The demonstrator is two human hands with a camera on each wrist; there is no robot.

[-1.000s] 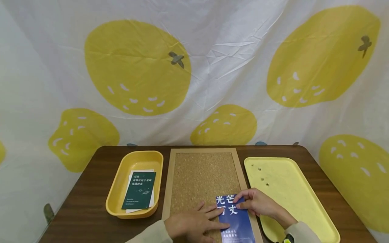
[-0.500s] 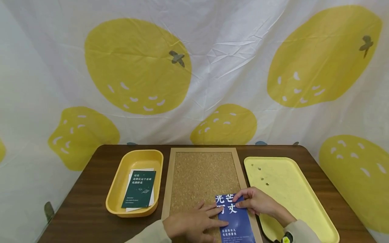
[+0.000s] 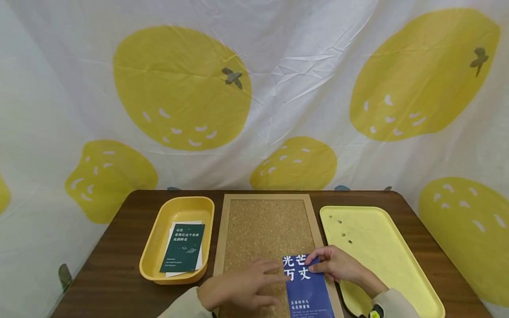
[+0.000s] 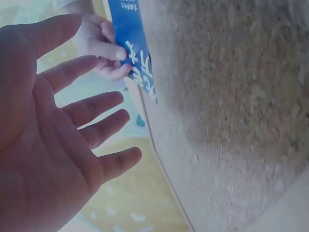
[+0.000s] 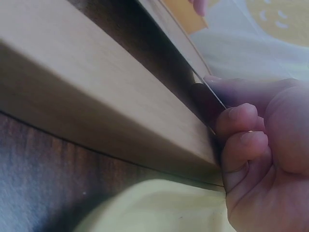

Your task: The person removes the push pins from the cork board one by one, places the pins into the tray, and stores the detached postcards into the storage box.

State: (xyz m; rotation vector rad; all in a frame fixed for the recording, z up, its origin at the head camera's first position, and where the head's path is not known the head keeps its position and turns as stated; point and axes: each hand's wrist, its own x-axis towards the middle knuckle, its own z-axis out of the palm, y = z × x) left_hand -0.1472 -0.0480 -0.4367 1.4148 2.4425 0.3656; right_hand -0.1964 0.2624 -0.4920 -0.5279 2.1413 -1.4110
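Note:
A blue card (image 3: pixel 310 293) with white Chinese characters lies over the lower right part of a wood-framed corkboard (image 3: pixel 266 229). My right hand (image 3: pixel 339 267) pinches the card near its upper right corner, thumb on the printed face. In the right wrist view the card's thin edge runs to the curled fingers (image 5: pixel 241 118), above the wooden frame (image 5: pixel 120 96). My left hand (image 3: pixel 244 285), slightly blurred, is over the cork left of the card. Seen in the left wrist view, its fingers (image 4: pixel 104 108) are spread and hold nothing.
Left of the board stands a yellow-orange basin (image 3: pixel 149 260) with a dark green card (image 3: pixel 183 249) lying on white paper. To the right is a pale yellow tray (image 3: pixel 385 260) bearing several tiny dark pieces (image 3: pixel 350 241). A lemon-print cloth (image 3: pixel 270 88) hangs behind the brown table (image 3: pixel 115 265).
My left hand has come off the blue card and shifted a little left, uncovering the characters beneath its fingers. The right hand keeps its pinch in the same place.

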